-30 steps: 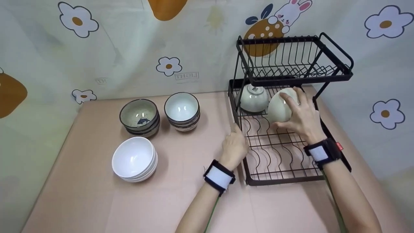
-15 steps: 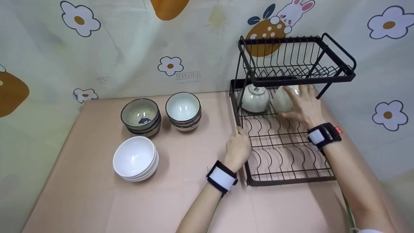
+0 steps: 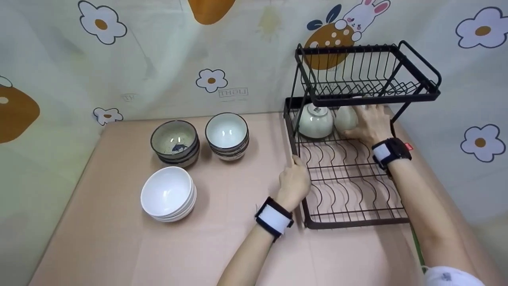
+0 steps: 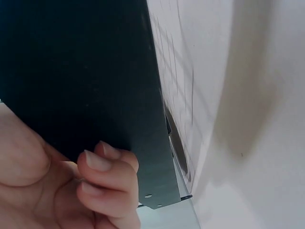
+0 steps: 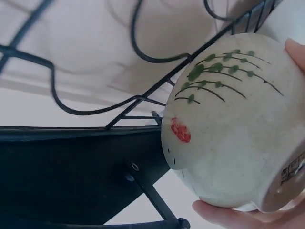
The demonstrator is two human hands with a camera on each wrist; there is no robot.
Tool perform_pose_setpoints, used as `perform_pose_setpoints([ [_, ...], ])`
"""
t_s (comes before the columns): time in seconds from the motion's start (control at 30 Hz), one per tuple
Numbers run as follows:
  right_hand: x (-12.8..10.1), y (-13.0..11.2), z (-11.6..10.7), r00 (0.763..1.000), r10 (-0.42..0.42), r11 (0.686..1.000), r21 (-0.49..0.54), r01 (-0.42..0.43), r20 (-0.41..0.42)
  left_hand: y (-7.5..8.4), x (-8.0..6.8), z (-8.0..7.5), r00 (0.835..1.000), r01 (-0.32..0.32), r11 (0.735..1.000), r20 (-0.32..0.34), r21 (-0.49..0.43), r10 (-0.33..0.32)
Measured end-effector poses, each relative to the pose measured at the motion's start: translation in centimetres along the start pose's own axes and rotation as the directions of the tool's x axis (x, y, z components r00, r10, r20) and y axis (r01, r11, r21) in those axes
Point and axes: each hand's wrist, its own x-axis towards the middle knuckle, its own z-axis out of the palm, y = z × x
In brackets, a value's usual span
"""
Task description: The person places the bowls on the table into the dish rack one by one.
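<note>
My right hand [image 3: 372,125] grips a pale bowl [image 3: 346,120] at the back of the black dish rack's [image 3: 357,223] lower tier. The upper tier's front bar crosses in front of its fingertips. In the right wrist view this bowl [image 5: 228,109] is tipped, its foot turned toward the hand, and shows green sprigs and a red mark. Left of it, another pale bowl [image 3: 316,124] lies upside down on the wires. Fingers of my left hand [image 3: 294,183] curl round the rack's left side rail; the left wrist view shows the fingertips [image 4: 97,162] against its dark side panel [image 4: 95,71].
On the table's left stand a stack of white bowls [image 3: 166,194], a stack of grey-green bowls [image 3: 174,139] and a stack of dark-rimmed bowls [image 3: 227,133]. The rack's upper tier [image 3: 369,97] overhangs the back of the lower one. A patterned cloth [image 3: 158,59] hangs behind.
My right hand has moved the bowl farther back, under the upper tier, beside the upside-down bowl. My left hand has stayed on the side rail.
</note>
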Motion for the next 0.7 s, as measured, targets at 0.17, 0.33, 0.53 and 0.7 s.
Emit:
perform_pose_setpoints([
  [0.17,1.6,0.4,-0.1,0.998,0.013,1.0,-0.001,-0.013,0.058,0.1,0.0,0.0,1.0,0.002,1.0,0.011,0.009,-0.002],
  [0.33,2.6,1.0,0.1,0.992,0.016,1.0,0.019,-0.018,0.121,0.2,0.0,0.1,1.0,0.008,1.0,0.007,0.022,-0.008],
  [0.53,3.5,1.3,0.1,0.984,0.002,1.0,0.027,-0.007,0.181,0.3,0.0,0.3,1.0,-0.001,1.0,-0.002,0.025,0.001],
  [0.7,4.2,1.2,-0.1,0.97,-0.02,0.998,0.056,0.007,0.24,0.3,0.0,0.3,1.0,0.011,0.999,-0.011,0.047,-0.01],
])
